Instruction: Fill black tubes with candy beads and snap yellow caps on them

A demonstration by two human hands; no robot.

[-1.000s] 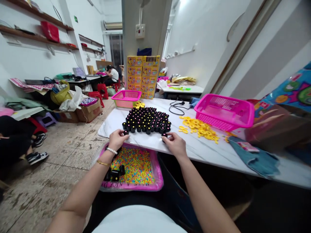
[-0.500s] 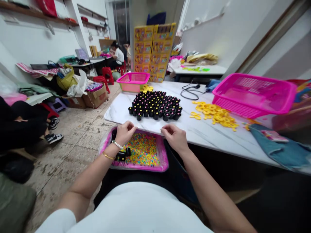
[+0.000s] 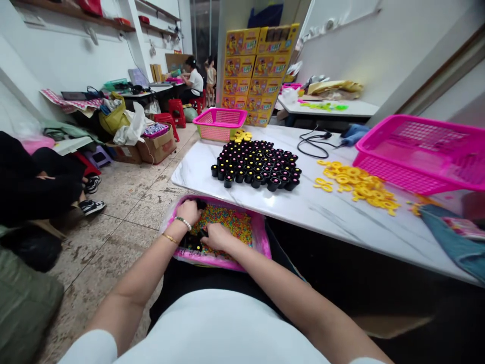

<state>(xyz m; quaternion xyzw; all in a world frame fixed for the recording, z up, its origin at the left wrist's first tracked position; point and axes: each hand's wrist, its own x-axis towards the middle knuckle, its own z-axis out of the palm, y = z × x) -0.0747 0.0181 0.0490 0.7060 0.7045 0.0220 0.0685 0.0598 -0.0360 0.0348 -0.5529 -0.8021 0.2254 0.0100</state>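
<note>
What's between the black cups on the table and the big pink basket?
Between the black cups and the big pink basket, the head view shows loose yellow pieces, with a black cable and blue object farther back.

Below near edge of white marble-patterned table: pink rectangular tray of small multicoloured beads. Left hand and right hand both inside, at black cylinders; grips unclear. On table: clustered black round cups, pink or yellow centres; at table's right, loose yellow plastic pieces, pink perforated basket.
</note>
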